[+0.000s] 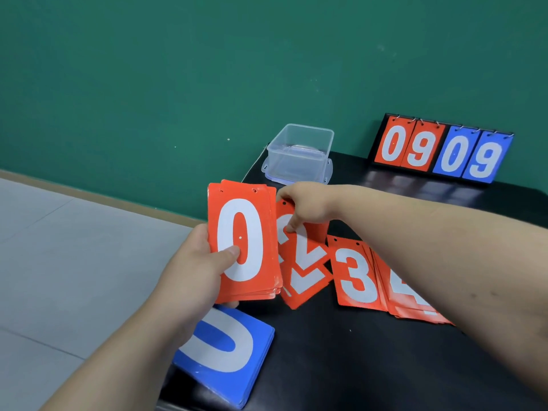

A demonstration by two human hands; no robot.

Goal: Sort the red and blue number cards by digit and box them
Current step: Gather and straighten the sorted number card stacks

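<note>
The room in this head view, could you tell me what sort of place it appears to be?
Probably a plain indoor workroom or recording corner, not a home kitchen or shop: a bare green wall, a grey floor with a skirting strip, and a small black table carrying a flip scoreboard and a clear plastic box.

Bright even light; soft reflections on glossy black table (385,351); wide-angle edge bending; slight softness overall.

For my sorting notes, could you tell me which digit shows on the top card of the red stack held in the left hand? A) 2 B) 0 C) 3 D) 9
B: the left hand grips a red stack whose top card shows a white 0.
</note>
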